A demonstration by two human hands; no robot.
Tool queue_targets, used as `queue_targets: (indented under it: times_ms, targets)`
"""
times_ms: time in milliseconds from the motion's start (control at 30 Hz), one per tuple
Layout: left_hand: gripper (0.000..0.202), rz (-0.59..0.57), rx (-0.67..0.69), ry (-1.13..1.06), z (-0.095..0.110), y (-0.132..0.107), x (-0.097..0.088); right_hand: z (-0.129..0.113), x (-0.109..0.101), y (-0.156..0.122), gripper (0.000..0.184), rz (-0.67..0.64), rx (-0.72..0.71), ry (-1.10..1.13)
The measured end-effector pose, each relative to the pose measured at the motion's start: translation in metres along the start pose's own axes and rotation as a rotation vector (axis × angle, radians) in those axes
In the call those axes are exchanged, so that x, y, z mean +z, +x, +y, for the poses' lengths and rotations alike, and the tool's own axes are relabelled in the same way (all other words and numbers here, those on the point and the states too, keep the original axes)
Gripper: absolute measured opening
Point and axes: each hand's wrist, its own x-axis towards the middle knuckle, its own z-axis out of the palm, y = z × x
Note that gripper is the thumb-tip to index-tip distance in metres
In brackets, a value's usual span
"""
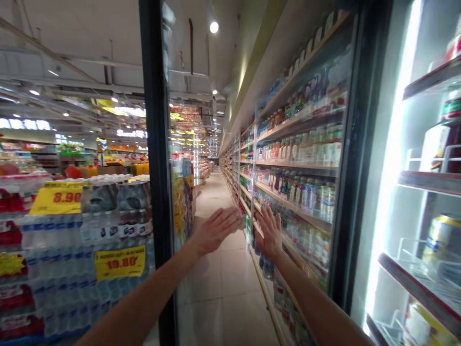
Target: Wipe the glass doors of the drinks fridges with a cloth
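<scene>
Both my arms reach forward into a supermarket aisle. My left hand (217, 231) is open, its fingers stretched out and pointing right, and it holds nothing. My right hand (269, 234) is open too, fingers spread upward, at the left edge of a glass cooler door (306, 144) with a black frame. I cannot tell whether it touches the glass. The two hands are a short gap apart, palms roughly toward each other. Bottled drinks (309, 192) on shelves show through the glass.
A lit cooler (428, 182) with wire shelves, bottles and cans is at the far right. A black upright frame (155, 168) stands on the left. Behind it are stacked packs of water bottles (108, 211) with yellow price tags. The tiled aisle (223, 278) runs ahead between shelves.
</scene>
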Motion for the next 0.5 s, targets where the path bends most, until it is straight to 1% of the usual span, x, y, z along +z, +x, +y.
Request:
queue_targets:
  times_ms: [33,67,167,200,233,267,333,367,400,433,500]
  targets:
    - [0.043,-0.005,0.013,0.002,-0.002,0.000,0.000,0.000,0.000,0.000,0.061,-0.004,0.001,0.001]
    - [0.045,0.014,-0.034,0.019,-0.006,0.001,-0.001,0.000,0.000,0.000,0.061,-0.005,0.004,0.001]
    - [0.049,0.115,-0.342,0.096,-0.025,0.009,-0.006,0.000,0.000,0.000,0.061,-0.003,0.006,0.005]
    - [0.050,0.130,-0.403,0.108,-0.028,0.011,-0.007,0.000,0.000,0.001,0.061,0.000,0.003,0.006]
    - [0.051,0.133,-0.408,0.107,-0.028,0.011,-0.008,0.000,0.001,0.001,0.060,0.005,0.001,0.007]
    - [0.051,0.121,-0.359,0.092,-0.024,0.009,-0.008,0.001,0.001,0.001,0.060,0.005,0.000,0.007]
    - [0.050,0.064,-0.181,0.029,-0.012,0.001,-0.006,0.002,0.001,0.000,0.060,0.002,-0.001,0.008]
    - [0.049,0.035,-0.110,-0.003,-0.005,-0.003,-0.004,0.003,0.000,-0.001,0.060,0.002,0.002,0.009]
    - [0.049,0.008,-0.072,-0.028,-0.001,-0.007,-0.002,0.002,0.000,-0.001,0.059,0.002,0.009,0.011]
    - [0.048,-0.006,-0.066,-0.043,0.002,-0.009,-0.001,0.000,-0.002,0.000,0.059,0.004,0.019,0.015]
    - [0.050,0.009,-0.120,-0.050,0.001,-0.008,0.002,-0.009,-0.006,0.004,0.058,0.032,0.057,0.037]
